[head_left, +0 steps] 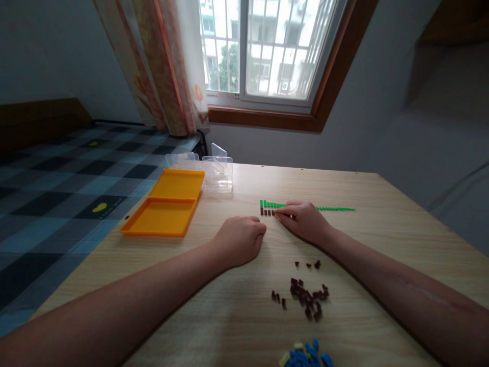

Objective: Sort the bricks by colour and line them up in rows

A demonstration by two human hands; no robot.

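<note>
My right hand (303, 220) reaches over the table with thumb and index finger pinched at the right end of a short row of brown blocks (268, 212). Whatever small piece is between those fingertips is hidden. Just behind runs a long row of small green blocks (336, 208), tallest at the left, its middle covered by my hand. My left hand (242, 239) rests on the tabletop as a loose fist, left of the brown row; its inside does not show. Closer to me lies a loose pile of brown pieces (305, 295), with several strays around it.
Blue and pale yellow pieces (309, 357) are heaped at the near edge of view. An orange case (158, 216) lies opened at the table's left side. Clear plastic boxes (217, 176) stand behind it. A bed with a checked cover (57, 204) adjoins on the left.
</note>
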